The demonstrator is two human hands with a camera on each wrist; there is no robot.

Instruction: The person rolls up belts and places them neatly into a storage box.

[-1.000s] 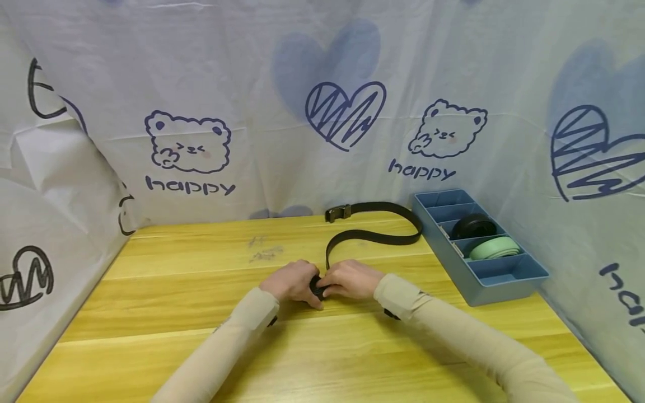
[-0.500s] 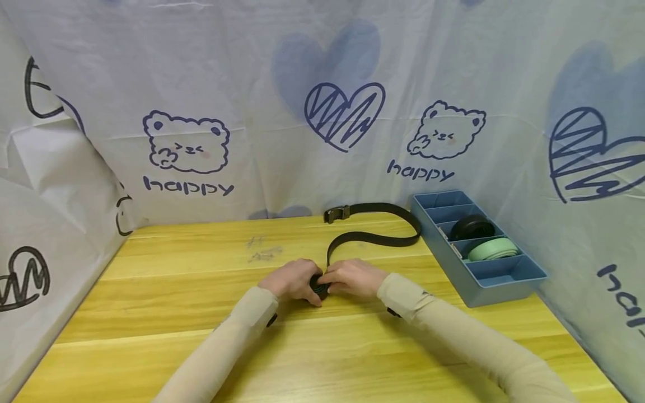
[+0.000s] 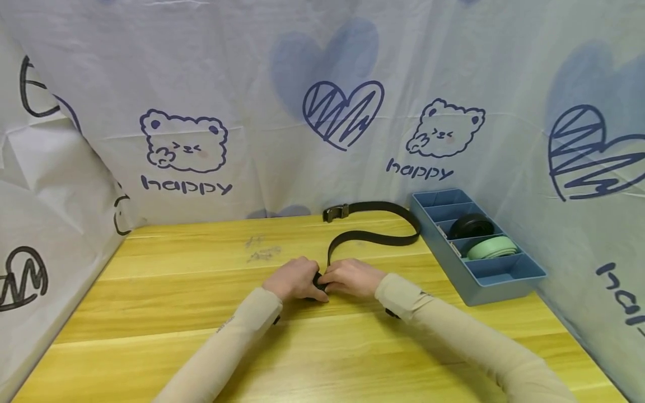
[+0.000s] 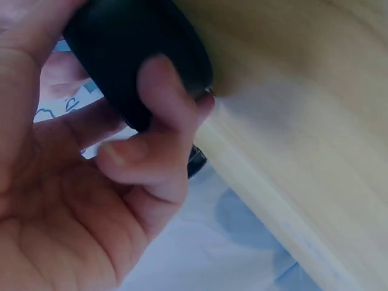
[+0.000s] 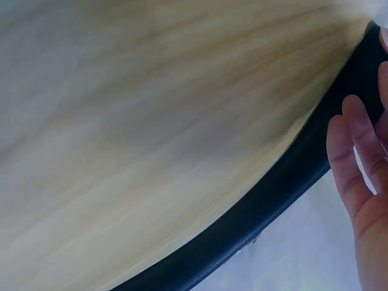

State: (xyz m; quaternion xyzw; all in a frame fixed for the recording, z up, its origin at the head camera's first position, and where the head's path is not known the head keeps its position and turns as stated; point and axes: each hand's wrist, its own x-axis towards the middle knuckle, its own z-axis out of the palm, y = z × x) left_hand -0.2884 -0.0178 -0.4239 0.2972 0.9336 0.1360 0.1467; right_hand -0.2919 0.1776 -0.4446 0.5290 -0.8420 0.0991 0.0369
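A black belt snakes over the wooden table in an S-shaped curve, its metal buckle lying at the back edge. The near end is wound into a small roll between the two hands. My left hand grips this roll from the left; the left wrist view shows its fingers curled against the belt's dark outer face. From the right, my right hand pinches the belt at the roll. In the right wrist view the strap runs away from these fingers. The hands hide much of the roll.
At the right stands a blue-grey divided box. One compartment holds a coiled black belt, and the one in front of it a coiled mint-green belt. A white printed cloth hangs behind the table.
The left hand has turned slightly and its thumb has shifted right across the roll, covering more of it. The right hand stays nearly in place. The buckle end lies as before.
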